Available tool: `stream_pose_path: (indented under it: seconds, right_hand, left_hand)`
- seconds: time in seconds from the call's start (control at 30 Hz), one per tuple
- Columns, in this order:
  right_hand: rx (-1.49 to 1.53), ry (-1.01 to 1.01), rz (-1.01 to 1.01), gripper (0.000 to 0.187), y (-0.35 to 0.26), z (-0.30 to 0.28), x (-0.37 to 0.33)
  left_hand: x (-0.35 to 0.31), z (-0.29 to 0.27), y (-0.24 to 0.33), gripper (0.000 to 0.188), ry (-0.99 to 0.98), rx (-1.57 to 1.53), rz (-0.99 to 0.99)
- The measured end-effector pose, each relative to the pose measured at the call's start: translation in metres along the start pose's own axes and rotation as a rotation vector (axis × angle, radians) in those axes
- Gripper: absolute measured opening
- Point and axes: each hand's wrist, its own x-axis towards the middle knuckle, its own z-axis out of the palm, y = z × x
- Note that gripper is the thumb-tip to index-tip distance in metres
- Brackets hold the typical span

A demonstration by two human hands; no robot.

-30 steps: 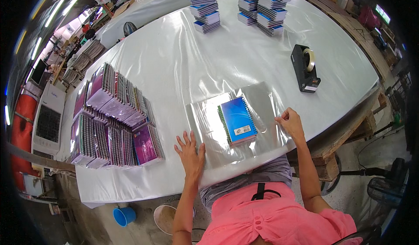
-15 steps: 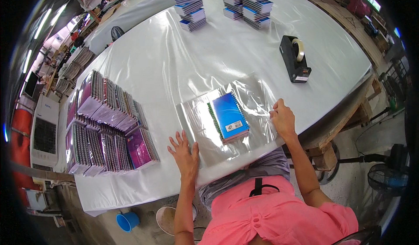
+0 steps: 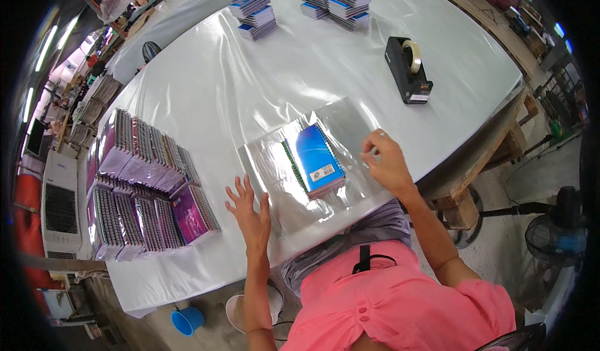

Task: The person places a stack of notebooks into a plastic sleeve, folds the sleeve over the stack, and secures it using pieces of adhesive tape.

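Note:
A small stack of spiral notebooks (image 3: 315, 154) lies on a clear plastic sheet (image 3: 265, 154), with a blue cover on top and a white label near its lower end. Green coil binding shows along the left side of the stack and pale coils along its right. My left hand (image 3: 251, 212) is open at the sheet's left edge, its fingers spread and holding nothing. Near the sheet's right edge, my right hand (image 3: 389, 163) has its fingers curled in toward the thumb. Whether the plastic's edge is between those fingers is hard to make out.
Purple spiral notebooks in clear wrap (image 3: 147, 188) are piled at the left of the white-covered table (image 3: 181, 63). A black tape dispenser (image 3: 406, 70) stands at the right. Stacked blue notebooks (image 3: 252, 10) line the far side. Below are a blue bucket (image 3: 187, 320) and a fan (image 3: 553, 241).
The whole view has shifted a little, so the table things appear farther left. My right hand has come slightly inward toward the notebooks. My left hand stays beside the sheet's left edge.

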Motion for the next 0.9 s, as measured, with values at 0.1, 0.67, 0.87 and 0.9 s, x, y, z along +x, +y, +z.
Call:
stream_pose_path:
  seconds: [0.1,0.67,0.87,0.9]
  right_hand:
    - [0.009,-0.037,-0.101,0.015,-0.028,0.025,-0.003]
    - [0.258,-0.778,-0.717,0.018,-0.024,0.012,-0.005]
    - [0.507,-0.525,-0.417,0.018,-0.012,0.021,0.104]
    - [0.481,-0.406,-0.491,0.020,-0.011,0.035,0.125]
  left_hand:
    - [0.026,0.009,0.024,0.063,0.000,-0.278,0.035]
    - [0.045,0.073,0.076,0.086,-0.104,-0.531,0.041]
    - [0.043,0.069,0.077,0.083,-0.100,-0.627,0.075]
    - [0.042,0.067,0.076,0.083,-0.085,-0.602,0.092]
